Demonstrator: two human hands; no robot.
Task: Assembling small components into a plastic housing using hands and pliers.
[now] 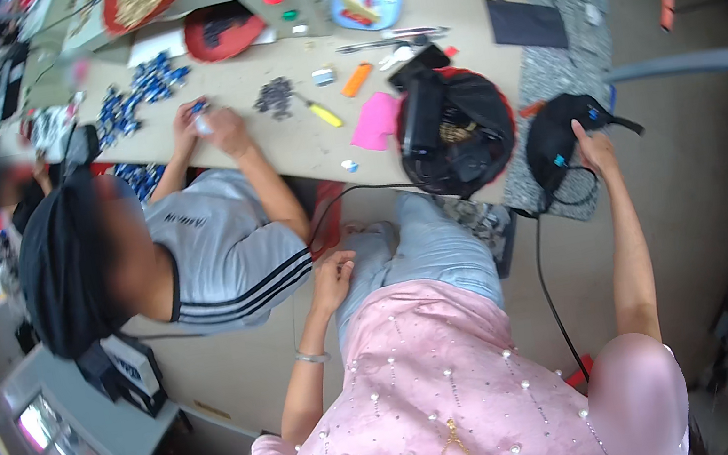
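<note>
My right hand [598, 152] is at the grey speckled board on the right, with its thumb pressed on a black cap-like fabric thing [558, 132]. The fabric thing has small blue marks and a strap sticking out to the right, and a black cable runs down from it. The rest of the fingers are partly hidden against it. My left hand [334, 280] hangs by my thigh with its fingers curled and nothing seen in them. In front of me, a red-rimmed basket [510, 114] lined with a black bag holds a black device [426, 122] and small brass-coloured pieces.
On my left, a person in a grey shirt handles a small blue-and-white piece [199, 111] beside a pile of blue pieces [142, 91]. The table also bears a yellow screwdriver [322, 112], dark bits [275, 99], pink sheet [376, 123] and blue tray [367, 3]. Grey bars [700, 65] cross at right.
</note>
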